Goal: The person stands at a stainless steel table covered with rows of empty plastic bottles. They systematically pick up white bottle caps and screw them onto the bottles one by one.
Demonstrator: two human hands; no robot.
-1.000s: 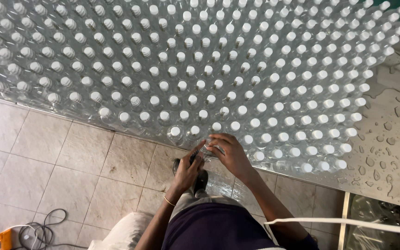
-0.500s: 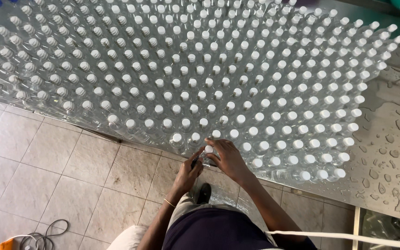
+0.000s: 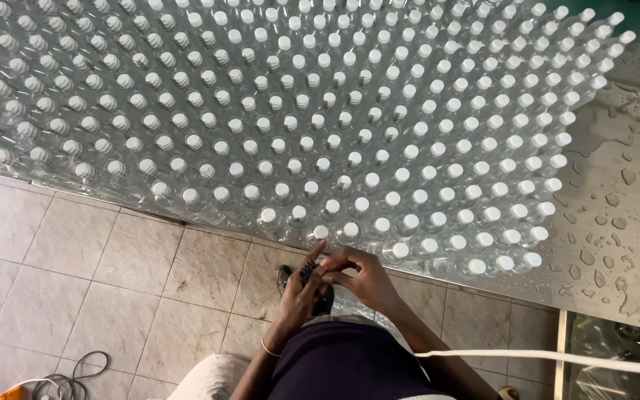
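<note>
Beige floor tiles (image 3: 75,267) run under a wet metal table (image 3: 616,244) packed w/ clear bottles, white caps (image 3: 320,148), in tight rows. Your left hand (image 3: 299,292) and right hand (image 3: 361,275) meet just below the table's near edge, fingers curled round a small dark object (image 3: 307,271); can't tell what it is. White strap (image 3: 557,359) crosses lower right.

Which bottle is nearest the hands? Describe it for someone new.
Start at the wet steel table packed with clear white-capped bottles. Follow its front edge to where the hands meet. The bottle just above the fingertips sits at the row's edge, between two front-row neighbours.
</note>
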